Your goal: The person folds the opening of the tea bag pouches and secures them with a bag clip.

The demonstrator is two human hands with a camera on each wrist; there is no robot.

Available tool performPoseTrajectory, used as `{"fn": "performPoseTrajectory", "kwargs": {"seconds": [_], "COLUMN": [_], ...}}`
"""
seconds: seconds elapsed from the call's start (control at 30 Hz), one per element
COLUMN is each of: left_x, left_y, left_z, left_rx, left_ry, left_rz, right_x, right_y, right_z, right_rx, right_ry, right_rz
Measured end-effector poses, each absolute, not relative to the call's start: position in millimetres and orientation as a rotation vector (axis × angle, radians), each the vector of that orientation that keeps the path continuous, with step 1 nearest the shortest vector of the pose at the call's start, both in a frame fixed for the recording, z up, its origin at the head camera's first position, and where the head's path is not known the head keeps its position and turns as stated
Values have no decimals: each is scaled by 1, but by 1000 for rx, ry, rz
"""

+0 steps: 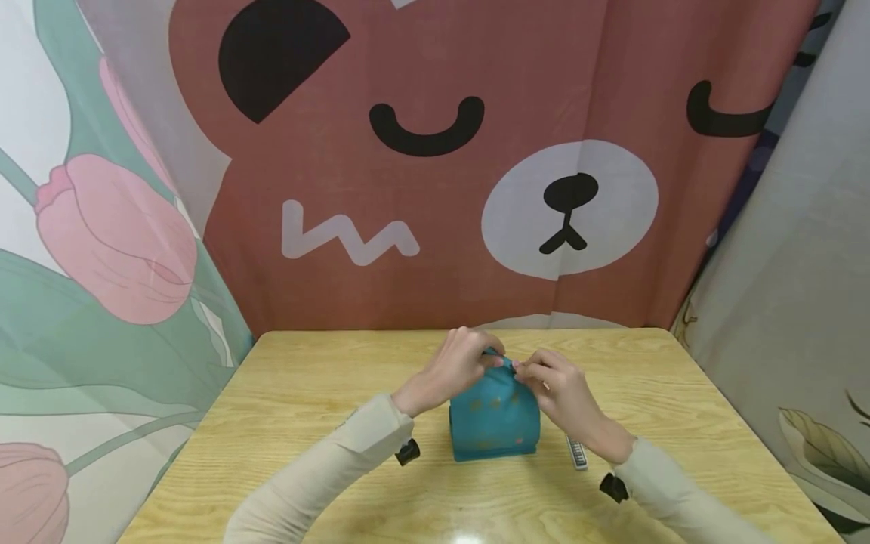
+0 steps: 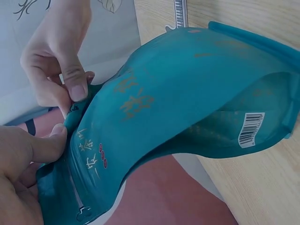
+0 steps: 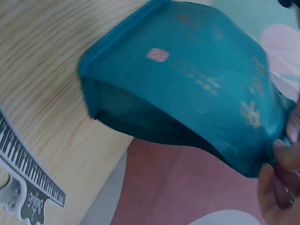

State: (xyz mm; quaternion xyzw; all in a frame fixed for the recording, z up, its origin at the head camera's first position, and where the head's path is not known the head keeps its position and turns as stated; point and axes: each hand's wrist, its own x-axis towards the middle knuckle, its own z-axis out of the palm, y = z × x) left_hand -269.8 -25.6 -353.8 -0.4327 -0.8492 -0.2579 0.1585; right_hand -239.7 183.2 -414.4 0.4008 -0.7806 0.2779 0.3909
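Pinching the teal gusseted pouch (image 1: 495, 423) by its top, left hand (image 1: 459, 361) and right hand (image 1: 560, 389) hold it on the wooden table (image 1: 272, 385); only the left wrist view shows its barcode (image 2: 251, 130). A keyboard-patterned clip (image 1: 577, 455) lies at four o'clock; open wood reaches the edge at nine.

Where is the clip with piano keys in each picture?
Head: the clip is low, right of centre, beside the blue bag.
Left wrist: top edge, right of centre, partly cut off.
Right wrist: lower left, partly cut off.
Shared landmark: the blue bag shows in all three.
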Motion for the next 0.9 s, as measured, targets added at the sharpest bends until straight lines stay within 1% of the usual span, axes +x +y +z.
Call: {"fn": "performPoseTrajectory", "kwargs": {"seconds": [0.33, 0.6, 0.9], "left_x": [-270, -270, -270], "left_y": [-26, -27, -26], "left_z": [-354, -355, -355], "left_rx": [-1247, -1245, -1246], "left_ry": [-2414, -2419, -2418], "left_rz": [-728, -743, -748], "right_x": [-239, -241, -241], "right_y": [192, 188, 186], "right_z": [-403, -407, -409], "right_rx": [938, 1022, 1064], "right_ry": [-2280, -2188, -2085], "right_rz": [874, 523, 409]}}
